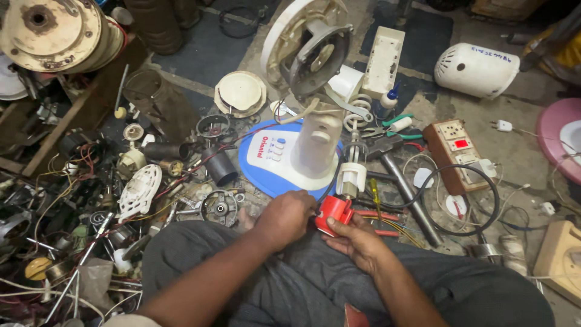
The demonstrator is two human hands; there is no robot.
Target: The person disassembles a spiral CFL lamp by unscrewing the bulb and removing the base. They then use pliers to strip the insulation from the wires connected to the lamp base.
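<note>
- Red plastic part (333, 213): held over my lap, between both hands.
- Left hand (285, 217) closed on its left side; right hand (357, 240) cradles it underneath.
- Fan base (284, 158), blue and white: on the floor just beyond; wiring detail probably attached, unclear.

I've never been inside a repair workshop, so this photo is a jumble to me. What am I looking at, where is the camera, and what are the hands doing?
The camera sits on a person's head and looks down, so the two arms belong to that person, who sits on the floor with grey-trousered legs in view. Both hands meet over the lap: the left hand and the right hand together hold a small red plastic part; what it is exactly I cannot tell. Just beyond stands a table fan's blue and white base with its bare motor housing on top. To the right lie a brown socket board, a black cable and green-handled pliers. To the left is a heap of wires and metal parts.
</note>
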